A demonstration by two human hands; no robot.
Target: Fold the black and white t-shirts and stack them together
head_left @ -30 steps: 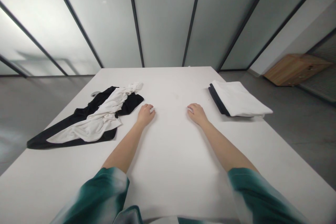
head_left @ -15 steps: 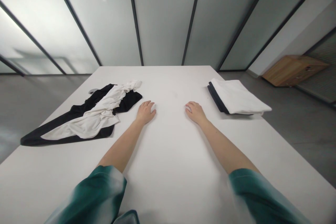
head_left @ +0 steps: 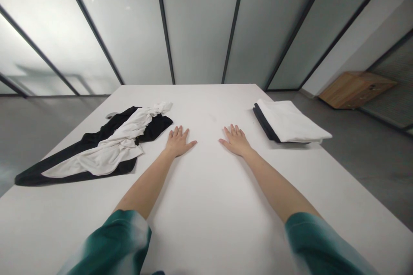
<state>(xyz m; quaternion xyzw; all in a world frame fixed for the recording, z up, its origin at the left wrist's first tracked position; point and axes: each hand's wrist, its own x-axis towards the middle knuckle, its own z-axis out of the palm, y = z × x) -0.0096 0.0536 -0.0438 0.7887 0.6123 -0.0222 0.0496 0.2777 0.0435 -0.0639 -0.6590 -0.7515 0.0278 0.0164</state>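
My left hand (head_left: pixel 177 142) lies flat on the white table (head_left: pixel 206 206), its fingers spread and nothing in it. Just to its left is a rumpled white garment (head_left: pixel 111 148), sprawled over a black garment (head_left: pixel 64 154) whose edges stick out on both sides. My right hand (head_left: pixel 237 142) also rests palm down with fingers apart, holding nothing. To the right of that hand sits a folded white cloth (head_left: pixel 293 122), stacked on a folded dark cloth (head_left: pixel 265 123) that shows along the left side.
A small grey object (head_left: pixel 112 115) lies behind the black garment near the table's left edge. Frosted glass panels (head_left: pixel 196 25) stand beyond the table. A wooden cabinet (head_left: pixel 355 90) is on the floor at the far right.
Both hands have gone from loosely curled to flat, with fingers spread and thumbs stretched inward. The view has shifted slightly; the garments and folded stack lie as before.
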